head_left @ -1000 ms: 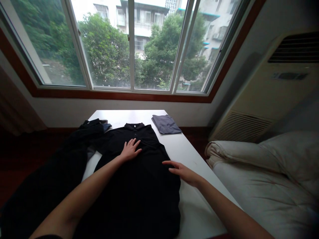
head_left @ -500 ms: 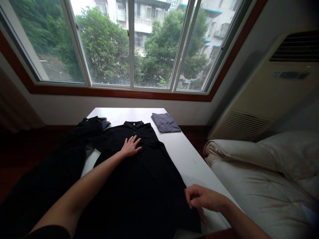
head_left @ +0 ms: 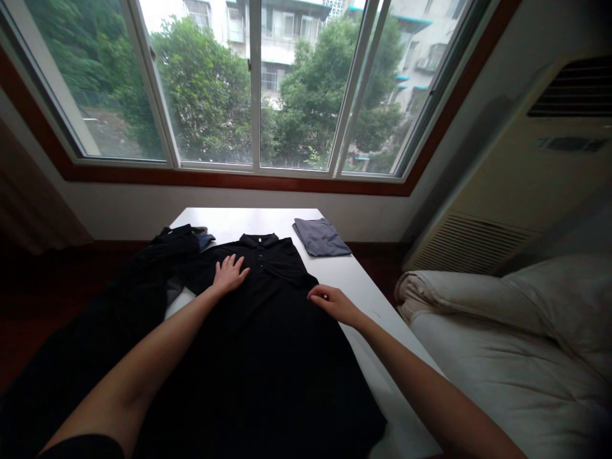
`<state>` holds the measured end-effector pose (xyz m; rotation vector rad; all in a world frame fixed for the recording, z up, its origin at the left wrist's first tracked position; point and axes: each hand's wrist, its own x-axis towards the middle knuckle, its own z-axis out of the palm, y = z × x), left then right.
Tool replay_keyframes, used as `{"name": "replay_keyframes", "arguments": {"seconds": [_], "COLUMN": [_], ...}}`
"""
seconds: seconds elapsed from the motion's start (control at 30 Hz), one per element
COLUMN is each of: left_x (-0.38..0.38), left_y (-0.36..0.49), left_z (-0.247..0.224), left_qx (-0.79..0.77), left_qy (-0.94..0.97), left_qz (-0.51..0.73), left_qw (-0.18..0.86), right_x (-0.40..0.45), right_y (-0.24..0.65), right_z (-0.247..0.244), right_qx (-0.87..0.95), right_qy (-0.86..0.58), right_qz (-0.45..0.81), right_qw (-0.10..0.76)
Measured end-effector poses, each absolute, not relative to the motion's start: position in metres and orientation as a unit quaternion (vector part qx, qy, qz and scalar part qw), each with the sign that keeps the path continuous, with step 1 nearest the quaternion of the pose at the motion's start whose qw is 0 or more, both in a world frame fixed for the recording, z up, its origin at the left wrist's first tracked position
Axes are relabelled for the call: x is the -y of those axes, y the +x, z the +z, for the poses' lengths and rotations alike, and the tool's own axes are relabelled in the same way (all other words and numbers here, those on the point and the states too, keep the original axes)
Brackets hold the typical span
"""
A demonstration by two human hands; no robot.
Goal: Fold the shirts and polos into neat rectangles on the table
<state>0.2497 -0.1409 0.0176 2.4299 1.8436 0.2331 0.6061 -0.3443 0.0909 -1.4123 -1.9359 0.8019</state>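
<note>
A black polo shirt (head_left: 268,344) lies spread front up, its buttoned collar towards the window. My left hand (head_left: 228,274) rests flat on its upper left chest, fingers spread. At the shirt's right edge, just below the short sleeve, my right hand (head_left: 335,303) has its fingertips pinched together on the fabric. The fold between those fingertips is too dark to make out clearly. The near hem of the shirt fades into shadow at the bottom of the view.
The shirt lies on a white table (head_left: 382,319). A folded grey garment (head_left: 321,237) is at the far right corner. Dark clothes (head_left: 119,299) are heaped along the left side. A pale padded couch (head_left: 488,344) stands to the right, below a window (head_left: 258,95) and an air conditioner (head_left: 526,185).
My right hand has moved up and left from the shirt's lower right edge to beside the sleeve. My left hand has slid left across the chest, still flat.
</note>
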Motion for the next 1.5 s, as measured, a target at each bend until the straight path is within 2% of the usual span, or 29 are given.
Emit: {"name": "replay_keyframes", "arguments": {"seconds": [0.13, 0.23, 0.4, 0.5, 0.9, 1.33, 1.5], "left_x": [0.131, 0.125, 0.112, 0.103, 0.059, -0.041, -0.06], "left_y": [0.239, 0.239, 0.242, 0.242, 0.255, 0.265, 0.268], "left_z": [0.016, 0.016, 0.014, 0.012, 0.014, 0.005, 0.004], "left_qx": [-0.632, -0.629, -0.626, -0.623, -0.618, -0.613, -0.607], "left_qy": [0.771, 0.774, 0.777, 0.78, 0.784, 0.787, 0.791], "left_qz": [0.056, 0.044, 0.036, 0.03, 0.02, 0.03, 0.04], "left_qw": [0.052, 0.049, 0.051, 0.05, 0.061, 0.068, 0.066], "right_x": [0.264, 0.21, 0.155, 0.141, 0.097, 0.0, -0.013], "right_y": [0.573, 0.553, 0.535, 0.535, 0.555, 0.568, 0.569], "right_z": [0.072, 0.059, 0.04, 0.03, 0.022, 0.015, 0.013], "right_qx": [0.772, 0.764, 0.723, 0.703, 0.708, 0.704, 0.701], "right_qy": [-0.545, -0.597, -0.674, -0.697, -0.696, -0.7, -0.704], "right_qz": [0.154, 0.089, 0.106, 0.124, 0.105, 0.101, 0.092], "right_qw": [0.288, 0.227, 0.105, 0.063, 0.059, 0.065, 0.07]}}
